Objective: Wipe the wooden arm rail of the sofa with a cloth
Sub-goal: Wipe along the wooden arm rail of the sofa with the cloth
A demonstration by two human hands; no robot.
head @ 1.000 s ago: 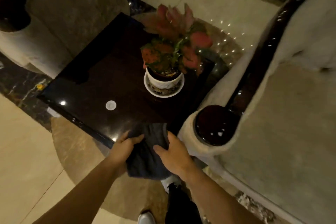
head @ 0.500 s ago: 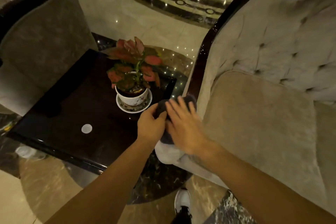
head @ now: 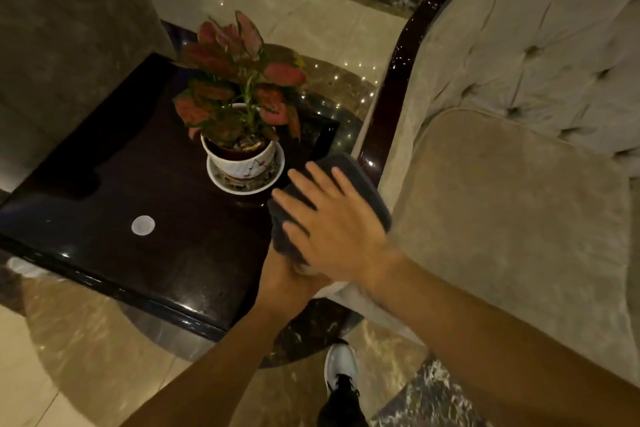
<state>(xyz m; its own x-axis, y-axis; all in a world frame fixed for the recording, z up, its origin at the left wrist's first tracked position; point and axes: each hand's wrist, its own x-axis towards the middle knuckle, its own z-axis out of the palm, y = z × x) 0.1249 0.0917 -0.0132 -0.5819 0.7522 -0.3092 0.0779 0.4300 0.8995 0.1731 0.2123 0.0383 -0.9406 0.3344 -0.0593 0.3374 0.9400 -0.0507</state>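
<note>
A dark grey cloth (head: 360,180) lies draped over the front end of the sofa's dark glossy wooden arm rail (head: 391,87), which curves up and away toward the top right. My right hand (head: 336,222) lies flat on top of the cloth, fingers spread and pointing left. My left hand (head: 280,279) sits just below it, gripping the cloth's lower edge at the front of the arm; my right hand partly hides it. The rail's front knob is hidden under the cloth.
A beige tufted sofa (head: 512,204) fills the right side. Left of the arm stands a dark glossy side table (head: 114,184) with a potted red-leaved plant (head: 239,107) on a saucer, close to the cloth. Another beige sofa (head: 62,28) is at the far left. My shoe (head: 341,367) is on the marble floor.
The cloth moved from the table's front edge up onto the rail's front end. Since half a second ago my right hand has spread flat over it and my left has dropped to its lower edge.
</note>
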